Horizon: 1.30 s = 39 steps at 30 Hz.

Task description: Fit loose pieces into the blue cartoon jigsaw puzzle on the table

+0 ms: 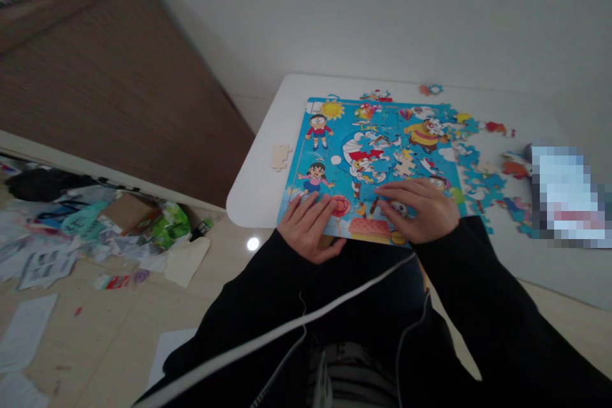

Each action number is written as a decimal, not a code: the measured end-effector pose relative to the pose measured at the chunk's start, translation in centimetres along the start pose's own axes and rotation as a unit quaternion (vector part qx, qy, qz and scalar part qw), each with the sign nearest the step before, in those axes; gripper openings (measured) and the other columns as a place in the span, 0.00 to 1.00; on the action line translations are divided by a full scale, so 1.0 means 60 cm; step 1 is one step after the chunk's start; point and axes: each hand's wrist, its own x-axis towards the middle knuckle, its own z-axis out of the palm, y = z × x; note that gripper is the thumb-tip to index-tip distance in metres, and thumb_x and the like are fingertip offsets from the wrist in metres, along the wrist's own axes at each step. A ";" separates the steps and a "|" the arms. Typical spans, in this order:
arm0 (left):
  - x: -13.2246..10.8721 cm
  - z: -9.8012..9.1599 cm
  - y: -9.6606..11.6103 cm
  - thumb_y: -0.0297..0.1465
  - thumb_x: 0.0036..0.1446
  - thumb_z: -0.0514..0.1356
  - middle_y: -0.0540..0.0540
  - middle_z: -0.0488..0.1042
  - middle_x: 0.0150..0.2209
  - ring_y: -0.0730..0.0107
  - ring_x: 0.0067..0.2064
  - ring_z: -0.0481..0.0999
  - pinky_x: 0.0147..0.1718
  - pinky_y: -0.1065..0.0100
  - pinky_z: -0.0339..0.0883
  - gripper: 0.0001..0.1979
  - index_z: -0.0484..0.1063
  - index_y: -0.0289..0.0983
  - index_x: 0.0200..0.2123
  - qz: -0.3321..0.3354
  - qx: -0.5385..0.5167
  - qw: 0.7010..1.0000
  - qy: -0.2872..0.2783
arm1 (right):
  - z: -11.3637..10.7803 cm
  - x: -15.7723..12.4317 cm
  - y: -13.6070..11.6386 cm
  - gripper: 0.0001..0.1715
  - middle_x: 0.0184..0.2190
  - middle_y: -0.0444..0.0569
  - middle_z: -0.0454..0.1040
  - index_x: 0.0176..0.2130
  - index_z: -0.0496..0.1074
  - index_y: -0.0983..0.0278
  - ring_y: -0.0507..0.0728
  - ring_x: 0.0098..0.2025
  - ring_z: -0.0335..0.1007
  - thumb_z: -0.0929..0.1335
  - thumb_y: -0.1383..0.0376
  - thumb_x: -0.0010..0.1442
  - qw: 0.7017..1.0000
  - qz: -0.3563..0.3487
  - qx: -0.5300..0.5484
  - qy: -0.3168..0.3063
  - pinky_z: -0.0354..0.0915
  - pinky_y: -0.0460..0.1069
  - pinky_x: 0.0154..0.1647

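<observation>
A blue cartoon jigsaw puzzle point(342, 131) lies partly assembled at the near edge of the white table. My left hand point(313, 226) rests on its lower left part, fingers stretched out flat and the thumb over the near edge. Over the lower middle, my right hand point(421, 207) has thumb and fingers bent together around a small blue puzzle piece point(368, 192); the fingers partly cover it. Several loose pieces lie on the puzzle's middle, among them a pale piece point(404, 164) with its back up.
More loose pieces point(482, 182) are heaped right of the puzzle, beside a phone with a blurred screen point(567, 191). One plain piece point(281, 157) lies to the left on the white table point(258, 185). A white cable point(287, 322) crosses before me. A brown cabinet point(124, 76) stands left.
</observation>
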 end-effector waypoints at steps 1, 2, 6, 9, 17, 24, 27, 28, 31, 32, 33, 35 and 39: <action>0.000 0.001 0.000 0.42 0.48 0.60 0.40 0.75 0.45 0.52 0.49 0.72 0.51 0.57 0.61 0.27 0.69 0.31 0.48 0.003 0.002 1.000 -0.001 | -0.005 -0.005 0.007 0.12 0.37 0.47 0.78 0.40 0.77 0.60 0.55 0.37 0.73 0.67 0.62 0.56 1.000 0.002 -0.014 -0.005 0.68 0.51 0.38; 0.000 0.002 0.000 0.41 0.48 0.60 0.39 0.75 0.45 0.51 0.50 0.71 0.50 0.56 0.62 0.27 0.69 0.31 0.48 0.005 0.003 1.000 -0.003 | -0.010 -0.009 0.012 0.12 0.37 0.47 0.78 0.39 0.77 0.59 0.55 0.36 0.73 0.67 0.62 0.56 1.000 0.000 -0.026 -0.011 0.68 0.51 0.38; -0.001 0.005 -0.001 0.39 0.50 0.59 0.38 0.74 0.46 0.50 0.53 0.69 0.49 0.57 0.63 0.26 0.67 0.29 0.50 0.020 0.007 1.000 -0.010 | -0.018 -0.013 0.008 0.12 0.37 0.47 0.78 0.40 0.76 0.59 0.55 0.36 0.72 0.66 0.62 0.57 0.998 -0.022 -0.043 -0.032 0.67 0.50 0.38; -0.003 0.008 -0.004 0.42 0.53 0.58 0.37 0.74 0.46 0.53 0.51 0.71 0.50 0.58 0.63 0.27 0.66 0.29 0.51 0.035 0.015 0.999 -0.015 | -0.009 -0.003 -0.017 0.13 0.38 0.47 0.77 0.41 0.76 0.60 0.55 0.38 0.71 0.65 0.62 0.58 0.998 -0.020 -0.043 -0.035 0.67 0.49 0.37; -0.009 0.020 -0.003 0.44 0.60 0.51 0.39 0.75 0.46 0.58 0.51 0.72 0.53 0.62 0.59 0.25 0.65 0.30 0.52 0.024 0.040 0.999 0.009 | 0.010 0.013 -0.040 0.16 0.40 0.50 0.75 0.43 0.75 0.61 0.57 0.40 0.68 0.63 0.60 0.60 0.997 -0.016 -0.067 -0.037 0.67 0.50 0.39; -0.015 0.026 0.003 0.40 0.60 0.52 0.44 0.74 0.47 0.60 0.50 0.72 0.56 0.62 0.53 0.21 0.69 0.36 0.52 0.020 0.106 0.994 0.025 | 0.000 -0.020 0.016 0.17 0.43 0.50 0.76 0.44 0.75 0.63 0.58 0.41 0.70 0.63 0.58 0.60 0.994 0.008 -0.102 -0.032 0.66 0.54 0.43; -0.019 0.027 0.004 0.40 0.60 0.51 0.45 0.74 0.47 0.61 0.50 0.72 0.55 0.63 0.53 0.21 0.69 0.36 0.52 0.020 0.114 0.993 0.033 | 0.000 -0.021 0.019 0.18 0.43 0.51 0.76 0.45 0.74 0.64 0.59 0.42 0.70 0.63 0.58 0.60 0.994 0.007 -0.103 -0.026 0.66 0.54 0.43; -0.019 0.027 0.004 0.40 0.60 0.51 0.45 0.74 0.47 0.62 0.50 0.72 0.54 0.64 0.53 0.21 0.69 0.36 0.52 0.020 0.116 0.993 0.033 | 0.000 -0.018 0.017 0.19 0.43 0.51 0.76 0.45 0.74 0.64 0.59 0.42 0.70 0.63 0.58 0.60 0.994 0.005 -0.104 -0.023 0.66 0.54 0.43; -0.018 0.026 0.002 0.39 0.60 0.52 0.45 0.75 0.47 0.63 0.48 0.73 0.51 0.65 0.55 0.21 0.68 0.37 0.52 0.025 0.119 0.992 0.031 | 0.001 -0.002 0.004 0.20 0.43 0.52 0.76 0.46 0.74 0.66 0.59 0.42 0.70 0.63 0.58 0.60 0.995 0.002 -0.098 -0.017 0.66 0.53 0.45; -0.018 0.026 0.001 0.39 0.60 0.52 0.45 0.75 0.47 0.64 0.48 0.73 0.50 0.66 0.56 0.21 0.68 0.37 0.52 0.027 0.120 0.992 0.029 | 0.002 0.005 -0.002 0.20 0.43 0.52 0.76 0.46 0.74 0.67 0.59 0.43 0.70 0.63 0.58 0.60 0.996 0.001 -0.092 -0.021 0.66 0.53 0.45; -0.017 0.026 0.000 0.39 0.60 0.52 0.45 0.74 0.47 0.65 0.47 0.74 0.48 0.67 0.57 0.20 0.69 0.37 0.52 0.030 0.122 0.992 0.027 | 0.004 0.011 -0.007 0.20 0.43 0.51 0.76 0.46 0.73 0.67 0.59 0.43 0.70 0.63 0.59 0.59 0.996 0.001 -0.085 -0.029 0.67 0.53 0.45; -0.015 0.025 -0.001 0.38 0.59 0.53 0.46 0.74 0.47 0.66 0.46 0.74 0.44 0.67 0.59 0.20 0.69 0.37 0.52 0.034 0.127 0.991 0.030 | 0.008 0.021 -0.016 0.20 0.43 0.50 0.76 0.47 0.73 0.66 0.60 0.43 0.69 0.65 0.60 0.58 0.996 0.015 -0.072 -0.047 0.67 0.53 0.44; -0.011 0.021 0.001 0.37 0.58 0.55 0.46 0.75 0.47 0.65 0.45 0.75 0.41 0.67 0.60 0.20 0.70 0.36 0.51 0.035 0.125 0.991 0.030 | 0.017 0.027 -0.021 0.18 0.41 0.49 0.77 0.46 0.74 0.65 0.60 0.42 0.70 0.66 0.62 0.57 0.995 0.058 -0.054 -0.053 0.68 0.53 0.43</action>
